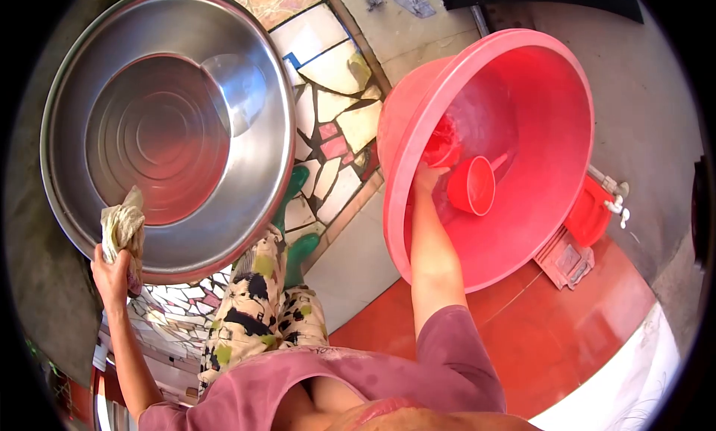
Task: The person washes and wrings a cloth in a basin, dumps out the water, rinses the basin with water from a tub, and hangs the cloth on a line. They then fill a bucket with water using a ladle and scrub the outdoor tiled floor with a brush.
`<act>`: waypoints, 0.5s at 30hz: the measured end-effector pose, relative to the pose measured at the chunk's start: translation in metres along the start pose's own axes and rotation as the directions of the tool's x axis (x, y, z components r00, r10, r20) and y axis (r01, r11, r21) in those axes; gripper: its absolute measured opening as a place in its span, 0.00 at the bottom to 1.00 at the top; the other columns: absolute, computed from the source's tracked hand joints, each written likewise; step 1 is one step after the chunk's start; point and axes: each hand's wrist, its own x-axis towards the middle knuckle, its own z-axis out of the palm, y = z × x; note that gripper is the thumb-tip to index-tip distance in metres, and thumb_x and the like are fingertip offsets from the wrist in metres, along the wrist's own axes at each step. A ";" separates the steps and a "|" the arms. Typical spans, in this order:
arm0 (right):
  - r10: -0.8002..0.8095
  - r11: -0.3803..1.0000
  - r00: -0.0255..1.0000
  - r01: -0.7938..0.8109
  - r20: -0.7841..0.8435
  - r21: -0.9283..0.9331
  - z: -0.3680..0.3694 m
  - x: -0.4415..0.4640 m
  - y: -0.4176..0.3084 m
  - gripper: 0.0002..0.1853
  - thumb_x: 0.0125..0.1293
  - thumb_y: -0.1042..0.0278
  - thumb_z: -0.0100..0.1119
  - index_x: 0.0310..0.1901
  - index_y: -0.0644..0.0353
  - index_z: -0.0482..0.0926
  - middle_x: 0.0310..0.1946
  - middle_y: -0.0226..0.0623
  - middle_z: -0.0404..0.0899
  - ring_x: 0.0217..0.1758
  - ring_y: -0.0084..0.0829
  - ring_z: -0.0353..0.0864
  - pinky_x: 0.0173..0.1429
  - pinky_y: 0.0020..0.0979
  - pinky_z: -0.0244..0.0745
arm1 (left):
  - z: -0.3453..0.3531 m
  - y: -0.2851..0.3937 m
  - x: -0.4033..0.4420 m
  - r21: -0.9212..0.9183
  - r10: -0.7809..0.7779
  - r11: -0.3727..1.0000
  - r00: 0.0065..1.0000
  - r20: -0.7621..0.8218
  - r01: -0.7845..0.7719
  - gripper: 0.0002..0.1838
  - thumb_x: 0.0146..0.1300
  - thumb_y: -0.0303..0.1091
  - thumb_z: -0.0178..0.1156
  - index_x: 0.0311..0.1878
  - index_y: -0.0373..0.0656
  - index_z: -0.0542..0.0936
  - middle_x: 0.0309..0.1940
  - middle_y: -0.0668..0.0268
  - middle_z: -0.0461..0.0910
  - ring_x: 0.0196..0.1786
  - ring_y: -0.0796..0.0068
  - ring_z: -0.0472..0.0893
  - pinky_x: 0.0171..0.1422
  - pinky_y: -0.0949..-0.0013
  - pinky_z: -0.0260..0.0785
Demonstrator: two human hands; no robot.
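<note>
My left hand (112, 276) is closed around a crumpled, pale wet cloth (123, 229) at the near-left rim of a large steel basin (257, 170). A round, glossy patch shows on the basin's right inner wall; whether it is a clear disc or a reflection I cannot tell. My right hand (430, 176) reaches down inside a big pinkish-red plastic tub (548, 147), its fingers at a red plastic container (445, 140) in the water. That container's full shape is hidden by glare and water. Just right of my wrist, a red dipper (471, 186) with a short handle lies in the tub.
Broken-tile mosaic flooring (332, 110) runs between basin and tub. My feet wear green boots (300, 252). A tap (617, 205), a red plastic piece (589, 213) and a pink plastic item (564, 259) sit right of the tub. Red tiles (522, 334) lie in front.
</note>
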 end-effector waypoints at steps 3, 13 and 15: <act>0.085 0.613 0.926 -0.340 0.368 0.713 -0.019 -0.006 -0.008 0.24 0.57 0.60 0.48 0.52 0.67 0.63 0.34 0.48 0.77 0.35 0.40 0.77 0.41 0.39 0.74 | 0.004 -0.005 0.014 0.031 -0.016 0.999 1.000 0.024 0.015 0.20 0.45 0.40 0.58 0.37 0.31 0.75 0.27 0.46 0.75 0.29 0.54 0.74 0.40 0.59 0.67; -0.290 0.047 0.548 -0.811 0.784 0.584 -0.260 -0.050 -0.049 0.13 0.54 0.62 0.50 0.36 0.63 0.68 0.27 0.36 0.67 0.23 0.27 0.64 0.28 0.27 0.62 | -0.014 -0.002 0.025 0.058 -0.004 0.998 0.999 0.032 0.002 0.23 0.44 0.40 0.58 0.40 0.31 0.74 0.31 0.41 0.74 0.36 0.45 0.74 0.43 0.56 0.65; -0.319 -0.022 0.523 -0.838 0.790 0.546 -0.320 -0.049 -0.055 0.14 0.54 0.62 0.51 0.36 0.65 0.67 0.28 0.35 0.67 0.24 0.26 0.64 0.29 0.27 0.63 | -0.012 -0.016 0.032 0.056 -0.008 0.998 1.000 0.010 0.008 0.24 0.43 0.41 0.57 0.40 0.31 0.74 0.30 0.41 0.74 0.36 0.44 0.73 0.44 0.55 0.65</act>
